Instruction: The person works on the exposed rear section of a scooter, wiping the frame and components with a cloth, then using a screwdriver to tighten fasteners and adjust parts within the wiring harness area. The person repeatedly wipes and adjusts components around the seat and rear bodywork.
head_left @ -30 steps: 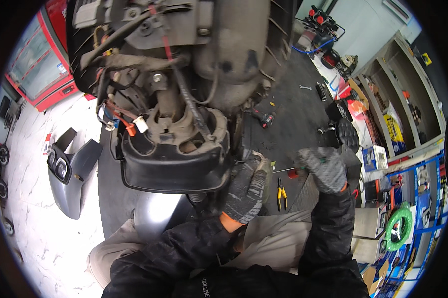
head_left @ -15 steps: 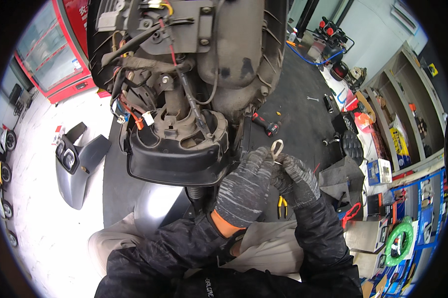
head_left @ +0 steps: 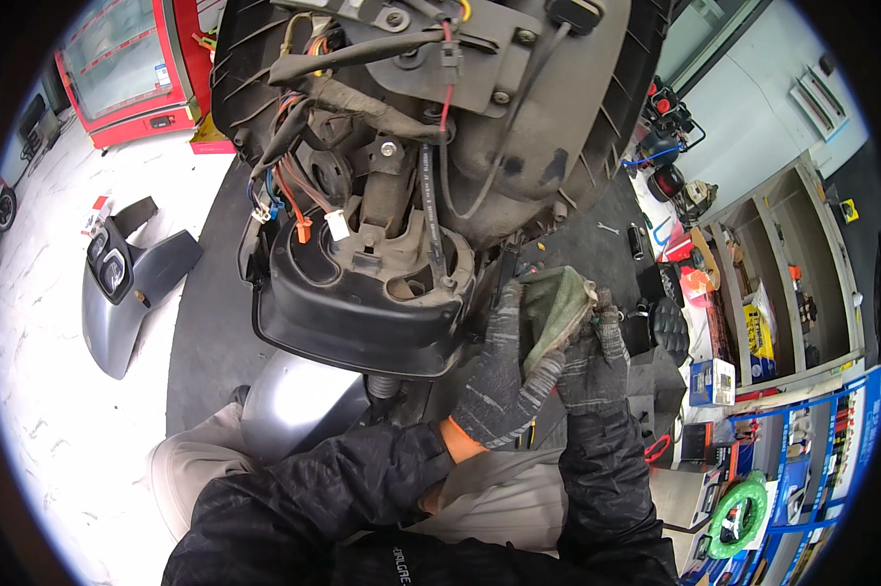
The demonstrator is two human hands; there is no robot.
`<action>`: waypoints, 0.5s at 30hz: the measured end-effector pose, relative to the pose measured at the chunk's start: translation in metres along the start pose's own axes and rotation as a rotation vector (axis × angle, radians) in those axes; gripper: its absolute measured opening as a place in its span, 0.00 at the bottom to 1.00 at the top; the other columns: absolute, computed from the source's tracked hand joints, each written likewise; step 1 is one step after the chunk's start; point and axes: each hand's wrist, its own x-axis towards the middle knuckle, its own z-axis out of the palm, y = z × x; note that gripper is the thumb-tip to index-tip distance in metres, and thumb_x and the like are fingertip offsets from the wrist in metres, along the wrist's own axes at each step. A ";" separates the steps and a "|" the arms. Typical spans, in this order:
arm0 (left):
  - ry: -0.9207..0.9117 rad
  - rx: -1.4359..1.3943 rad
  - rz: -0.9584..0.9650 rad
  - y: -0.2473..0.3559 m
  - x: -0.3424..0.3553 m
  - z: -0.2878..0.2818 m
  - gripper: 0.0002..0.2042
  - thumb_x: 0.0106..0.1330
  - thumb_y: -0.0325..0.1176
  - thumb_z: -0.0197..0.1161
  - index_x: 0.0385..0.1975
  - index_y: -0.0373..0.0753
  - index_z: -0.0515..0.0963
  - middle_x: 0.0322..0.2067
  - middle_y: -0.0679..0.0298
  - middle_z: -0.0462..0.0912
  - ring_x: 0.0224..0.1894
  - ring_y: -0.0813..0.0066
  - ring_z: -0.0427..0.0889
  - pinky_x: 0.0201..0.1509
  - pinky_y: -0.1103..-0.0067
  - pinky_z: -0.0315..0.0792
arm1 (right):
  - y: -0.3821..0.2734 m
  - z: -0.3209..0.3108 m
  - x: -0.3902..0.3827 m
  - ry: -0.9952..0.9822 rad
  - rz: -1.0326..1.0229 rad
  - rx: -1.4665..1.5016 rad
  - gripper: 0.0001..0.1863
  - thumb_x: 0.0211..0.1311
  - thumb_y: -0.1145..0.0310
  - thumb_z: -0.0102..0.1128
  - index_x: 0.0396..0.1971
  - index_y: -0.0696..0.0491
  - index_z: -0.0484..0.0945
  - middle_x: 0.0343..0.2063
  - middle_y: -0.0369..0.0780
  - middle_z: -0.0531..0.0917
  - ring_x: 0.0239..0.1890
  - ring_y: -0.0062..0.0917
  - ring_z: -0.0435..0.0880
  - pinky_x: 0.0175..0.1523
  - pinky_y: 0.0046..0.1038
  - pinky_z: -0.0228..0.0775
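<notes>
A crumpled grey-green cloth (head_left: 554,301) is spread between my two gloved hands, right of the stripped front of a scooter. My left hand (head_left: 504,376), in a grey-and-black knit glove, grips its left side. On the other side my right hand (head_left: 596,359), gloved alike, closes around the edge; some of its fingers are hidden by the cloth. To the left is the scooter's black plastic housing (head_left: 362,327). Loose wires hang above it, ending in an orange connector (head_left: 304,230) and a white connector (head_left: 338,225).
A silver fender (head_left: 304,405) sits beneath the housing. A grey body panel (head_left: 133,283) lies on the white floor at left, below a red glass-door fridge (head_left: 133,73). At right stand wooden shelves (head_left: 782,273) and a green coil (head_left: 738,518). A wrench (head_left: 608,228) lies on the dark mat.
The pale loop at my fingertips is gone from sight, and the cloth now shows opened out between my hands. My view has shifted, putting the scooter farther right in the picture.
</notes>
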 end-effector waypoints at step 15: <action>-0.214 -0.072 -0.398 -0.047 0.008 -0.001 0.26 0.69 0.42 0.70 0.61 0.33 0.74 0.50 0.50 0.83 0.51 0.56 0.83 0.56 0.65 0.77 | -0.001 0.002 0.026 0.191 -0.119 -0.822 0.19 0.75 0.60 0.64 0.56 0.57 0.81 0.44 0.39 0.88 0.41 0.22 0.86 0.47 0.25 0.80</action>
